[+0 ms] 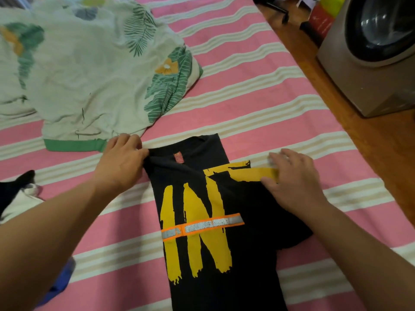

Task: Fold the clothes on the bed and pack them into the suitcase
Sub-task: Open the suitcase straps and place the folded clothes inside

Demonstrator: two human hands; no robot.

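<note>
A black cotton T-shirt with big yellow brush-stroke lettering and an orange-edged grey band [215,254] lies flat on the pink bed sheet with cream stripes [258,81], partly folded into a long narrow panel. Its long axis runs from the near edge of the view away from the person, with the neckline and its small red label at the far end and the hem end running out of view at the bottom. At the near left edge a bit of blue cloth [62,281] shows under the left forearm, and a little farther away lies a black and white garment [18,194], cut off by the frame. The left hand [121,162] grips the shirt's far left corner by the shoulder, its fingers curled over the edge of the cloth and bunching it slightly. The right hand [294,185] lies on the right-hand flap of the shirt, which is turned in over the body; its fingertips are blurred, but they curl onto the yellow-printed edge of the fold. Beyond the left hand, touching or nearly touching it, lies a crumpled pale quilt printed with green leaves and orange flowers [89,70], edged with a green band. Far right, off the bed, a grey front-loading washing machine [377,48] stands on the wooden floor [314,70].
</note>
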